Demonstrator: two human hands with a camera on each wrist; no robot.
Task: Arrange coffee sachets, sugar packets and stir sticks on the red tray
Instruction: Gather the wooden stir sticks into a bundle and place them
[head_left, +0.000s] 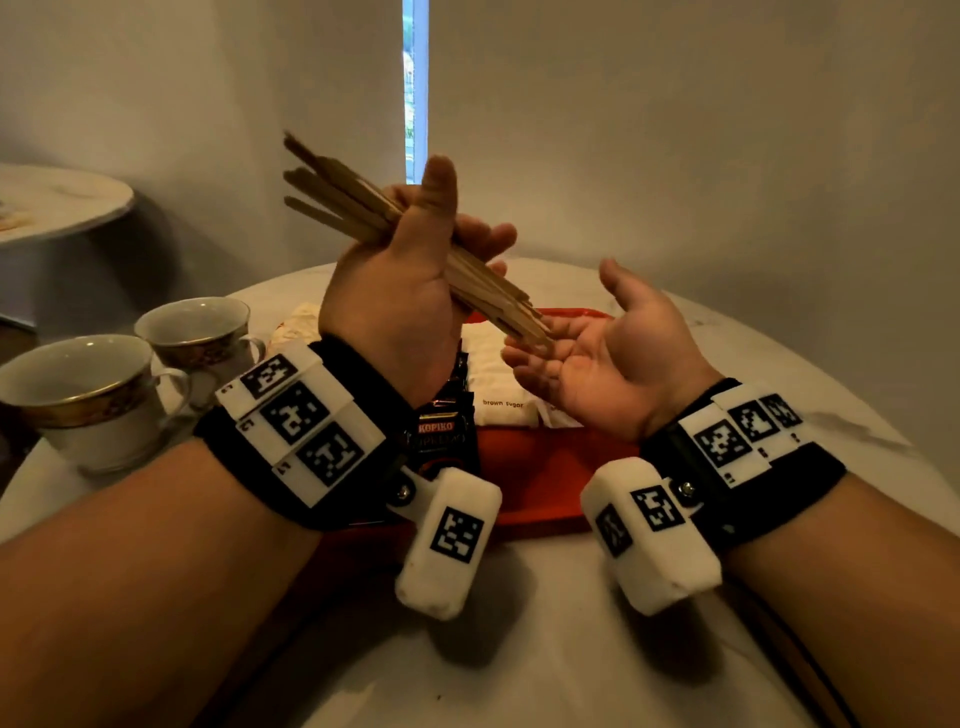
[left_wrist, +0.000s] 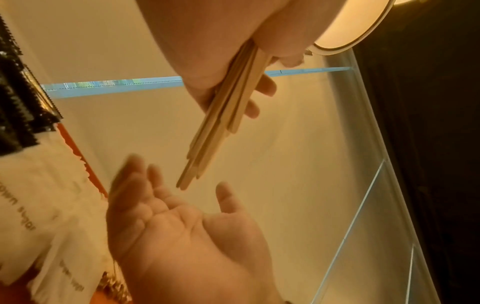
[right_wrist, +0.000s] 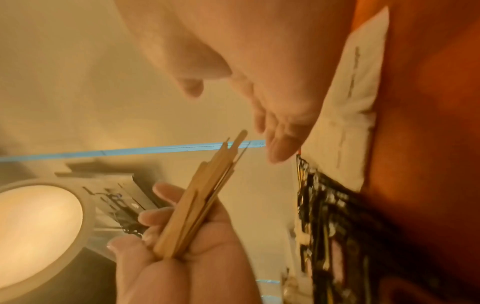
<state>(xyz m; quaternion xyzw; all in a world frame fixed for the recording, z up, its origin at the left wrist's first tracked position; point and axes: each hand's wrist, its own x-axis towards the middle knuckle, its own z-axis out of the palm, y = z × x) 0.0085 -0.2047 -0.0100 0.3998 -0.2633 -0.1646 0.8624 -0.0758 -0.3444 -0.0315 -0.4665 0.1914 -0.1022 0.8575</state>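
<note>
1. The left hand (head_left: 400, 291) is raised above the table with its fingers curled round a bundle of thin, flat, pale wooden stir sticks (head_left: 337, 197). It grips them near the middle, so both ends stick out, the lower ends slanting down toward the other hand.

2. The right hand (head_left: 592, 348) lies palm up, fingers relaxed and spread, holding nothing. The stick tips sit just at its fingers, probably so the palm can square the uneven ends or take the bundle (contact itself is hard to tell).

3. The sticks are slim, straight and tan, their ends staggered, not flush. They are in the air above the tray, not yet on it.

4. Below the hands, the flat red plastic tray (head_left: 540, 467) sits near the middle of the pale round table (head_left: 519, 649). Black coffee sachets (head_left: 441, 441) lie toward the tray's left edge, with white paper sugar packets (head_left: 498, 395) printed "brown sugar" just beside them, nearer its centre.

5. Two white gold-rimmed teacups (head_left: 88, 395) stand near the table's left edge, well apart from the tray.
</note>
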